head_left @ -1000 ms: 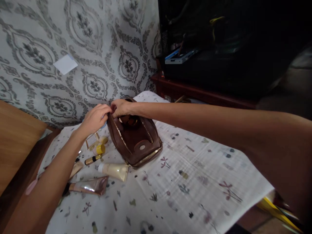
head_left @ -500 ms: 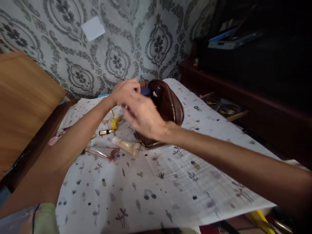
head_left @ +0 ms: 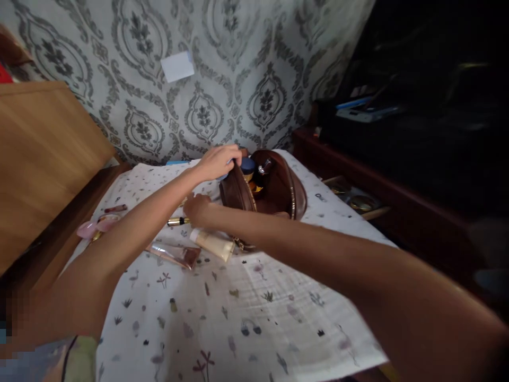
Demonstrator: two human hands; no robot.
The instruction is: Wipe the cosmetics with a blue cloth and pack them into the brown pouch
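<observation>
A brown cosmetic bag (head_left: 300, 204) stands unzipped on the cloth, its mouth gaping. My left hand (head_left: 218, 162) is closed on the bag's left rim. Inside the bag are a jar with a dark blue lid (head_left: 247, 165) and a small bottle with a shiny cap (head_left: 264, 167). My right hand (head_left: 198, 209) is down among the cosmetics left of the bag, its fingers curled; what they hold is hidden. Beside it lies a black and gold tube (head_left: 177, 221). Nearer me are a cream squeeze tube (head_left: 213, 244) and a clear pinkish-brown tube (head_left: 175, 254).
A pink roller-like item (head_left: 87, 229) and a small reddish tube (head_left: 116, 208) lie on the left of the patterned white cloth (head_left: 222, 329). A wooden panel (head_left: 47, 159) borders the left. At right, an open drawer (head_left: 363, 204) sticks out from dark furniture. Patterned wallpaper rises behind.
My right hand has moved from the bag's opening down to the left, among the cosmetics. My left hand now grips the bag's rim. The view has shifted slightly.
</observation>
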